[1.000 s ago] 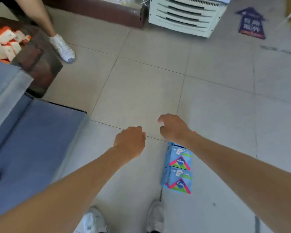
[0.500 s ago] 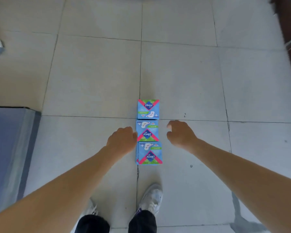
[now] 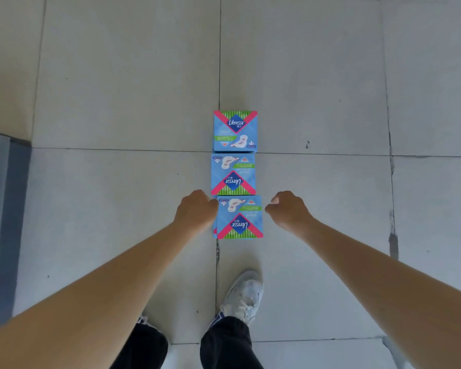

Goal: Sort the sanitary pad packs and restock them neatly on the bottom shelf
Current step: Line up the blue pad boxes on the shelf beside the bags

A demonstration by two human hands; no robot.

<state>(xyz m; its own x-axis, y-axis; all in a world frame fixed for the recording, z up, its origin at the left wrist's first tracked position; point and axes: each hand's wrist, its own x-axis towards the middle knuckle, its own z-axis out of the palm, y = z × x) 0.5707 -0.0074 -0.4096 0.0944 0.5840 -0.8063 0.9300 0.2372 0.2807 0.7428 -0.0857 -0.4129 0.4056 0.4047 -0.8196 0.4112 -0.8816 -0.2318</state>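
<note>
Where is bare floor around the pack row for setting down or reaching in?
Bare tile lies left of the row up to the grey mat, right of it, and beyond the far pack. Crowded: near pack, left hand, right hand, shoe.

Three blue Libresse packs lie in a straight row on the tiled floor (image 3: 117, 102), edge to edge: the far pack (image 3: 235, 131) reads upright, the middle pack (image 3: 233, 173) and the near pack (image 3: 240, 217) upside down. The left hand (image 3: 196, 211), fingers curled, sits against the near pack's left edge; whether it grips is unclear. The right hand (image 3: 288, 209), also curled, hangs just beside the right edge, holding nothing. A white shoe (image 3: 244, 294) stands behind the row
</note>
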